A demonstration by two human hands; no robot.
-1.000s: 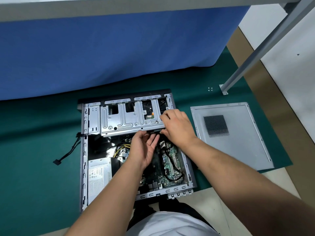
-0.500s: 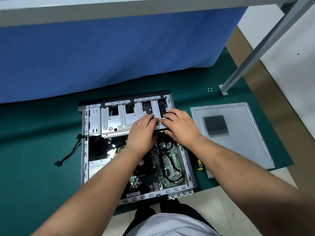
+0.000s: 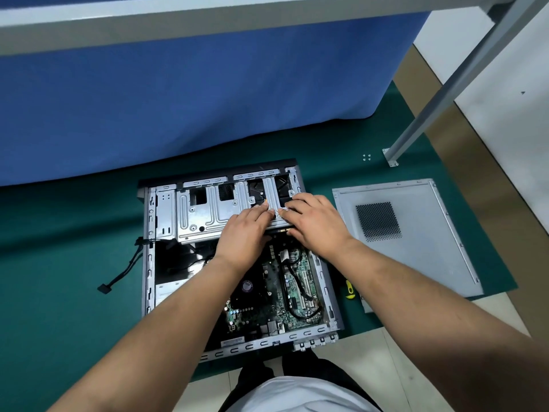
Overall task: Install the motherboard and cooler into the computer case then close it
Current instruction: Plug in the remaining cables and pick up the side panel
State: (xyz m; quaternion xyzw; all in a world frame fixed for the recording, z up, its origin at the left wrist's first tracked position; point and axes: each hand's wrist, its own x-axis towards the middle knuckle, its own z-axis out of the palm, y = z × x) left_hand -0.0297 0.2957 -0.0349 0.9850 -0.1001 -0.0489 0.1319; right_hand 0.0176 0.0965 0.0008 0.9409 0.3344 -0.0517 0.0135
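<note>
Grey sheet steel makes up the open computer case (image 3: 147,263), which lies on its side on a dark green floor mat (image 3: 59,292) with its interior facing up. Across the case's far end sits a silver stamped-metal drive cage (image 3: 205,212). Both hands lie flat on the cage's right part, palms down, side by side, fingertips almost meeting: the left hand (image 3: 245,234) with fingers straight and pressed on the metal, the right hand (image 3: 315,223) likewise spread flat with relaxed fingers, holding nothing. Below the cage, inside the case, lies the green motherboard (image 3: 267,295), with a black cable (image 3: 300,292) looping over its right side. Whether a cooler is mounted cannot be told.

Out of the case's left wall trails a black cable with a flat connector (image 3: 104,288), resting on the mat. To the right, well apart from the case, lies the grey side panel with a perforated vent patch (image 3: 416,257), flat on the mat. Between case and panel a yellow-handled tool (image 3: 350,291) shows partly under the right forearm. Blue cloth (image 3: 178,99) hangs behind.
</note>
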